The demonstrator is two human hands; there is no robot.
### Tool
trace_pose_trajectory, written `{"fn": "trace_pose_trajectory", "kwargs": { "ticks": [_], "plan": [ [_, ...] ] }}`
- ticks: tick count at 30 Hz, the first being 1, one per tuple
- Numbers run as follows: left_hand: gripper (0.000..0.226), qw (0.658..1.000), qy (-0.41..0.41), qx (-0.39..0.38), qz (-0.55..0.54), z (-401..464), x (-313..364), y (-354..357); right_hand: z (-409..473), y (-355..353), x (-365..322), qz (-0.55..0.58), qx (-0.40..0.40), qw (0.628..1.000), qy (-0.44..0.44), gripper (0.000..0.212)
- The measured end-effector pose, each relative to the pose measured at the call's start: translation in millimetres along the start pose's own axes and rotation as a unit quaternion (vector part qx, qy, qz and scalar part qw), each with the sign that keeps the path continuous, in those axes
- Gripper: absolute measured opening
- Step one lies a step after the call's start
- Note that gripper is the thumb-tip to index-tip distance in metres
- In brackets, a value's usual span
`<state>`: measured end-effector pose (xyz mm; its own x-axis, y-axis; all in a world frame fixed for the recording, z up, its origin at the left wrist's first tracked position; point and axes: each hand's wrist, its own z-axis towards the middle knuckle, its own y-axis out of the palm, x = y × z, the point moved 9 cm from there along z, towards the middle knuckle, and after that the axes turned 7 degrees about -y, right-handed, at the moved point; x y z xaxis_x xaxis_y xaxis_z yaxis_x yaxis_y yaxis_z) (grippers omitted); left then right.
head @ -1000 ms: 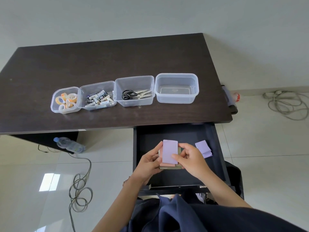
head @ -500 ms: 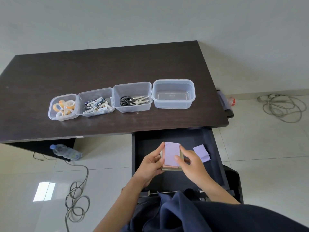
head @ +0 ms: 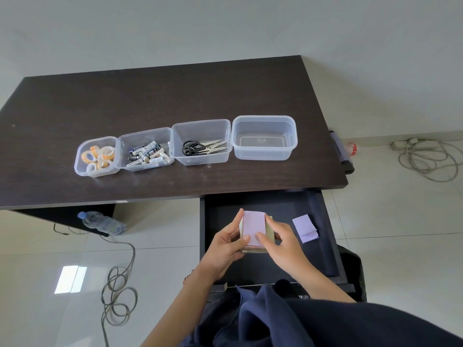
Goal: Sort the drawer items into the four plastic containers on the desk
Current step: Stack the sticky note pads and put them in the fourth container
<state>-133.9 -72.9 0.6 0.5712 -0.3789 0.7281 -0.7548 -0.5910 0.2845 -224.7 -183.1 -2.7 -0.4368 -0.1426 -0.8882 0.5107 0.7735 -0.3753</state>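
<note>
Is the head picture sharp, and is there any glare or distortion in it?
Head view: mostly sharp; the battery labels are only partly legible. A bright window reflection glares on the glossy floor. The wide-angle lens splays the desk edges outward. Both hands, left and right, and the paper stack are evenly lit.

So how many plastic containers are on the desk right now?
4, in one row: tape container far left, battery container next, scissors container third, empty container far right. None looks hidden.
</note>
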Motion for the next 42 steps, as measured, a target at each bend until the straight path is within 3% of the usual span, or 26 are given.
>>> {"fn": "trace_pose_trajectory", "kwargs": {
  "ticks": [7, 13, 23, 28, 33, 35, 38, 42],
  "plan": [
    [0.057, 1.000, 0.023, 0.013, -0.016, -3, 5, -6, 7, 8, -1, 0.001, -0.006, 1.000, 0.002, 0.059],
    [0.033, 0.999, -0.013, 0.040, -0.013, -5, 3, -15, 7, 18, 6, 0.044, -0.011, 0.999, 0.014, 0.056],
    [0.056, 0.998, -0.055, 0.025, -0.002, 1, -6, -14, 6, 24, 19, 0.055, -0.030, 0.998, 0.031, 0.057],
    [0.062, 0.997, -0.070, 0.032, 0.006, 4, -8, -13, 8, 8, 34, 0.098, 0.021, 0.995, 0.016, 0.038],
    [0.063, 0.995, -0.085, 0.057, 0.020, 4, -14, -15, 19, -49, 109, -0.069, 0.179, 0.978, 0.078, 0.042],
    [0.063, 0.994, -0.089, 0.063, 0.017, 1, -16, -15, 26, -60, 135, -0.133, 0.166, 0.972, 0.102, 0.048],
    [0.064, 0.993, -0.094, 0.066, 0.017, -2, -18, -14, 34, -50, 154, -0.266, 0.088, 0.953, 0.113, 0.050],
    [0.063, 0.992, -0.100, 0.074, 0.015, -5, -22, -13, 36, -47, 152, -0.279, 0.128, 0.944, 0.122, 0.034]
  ]
}}
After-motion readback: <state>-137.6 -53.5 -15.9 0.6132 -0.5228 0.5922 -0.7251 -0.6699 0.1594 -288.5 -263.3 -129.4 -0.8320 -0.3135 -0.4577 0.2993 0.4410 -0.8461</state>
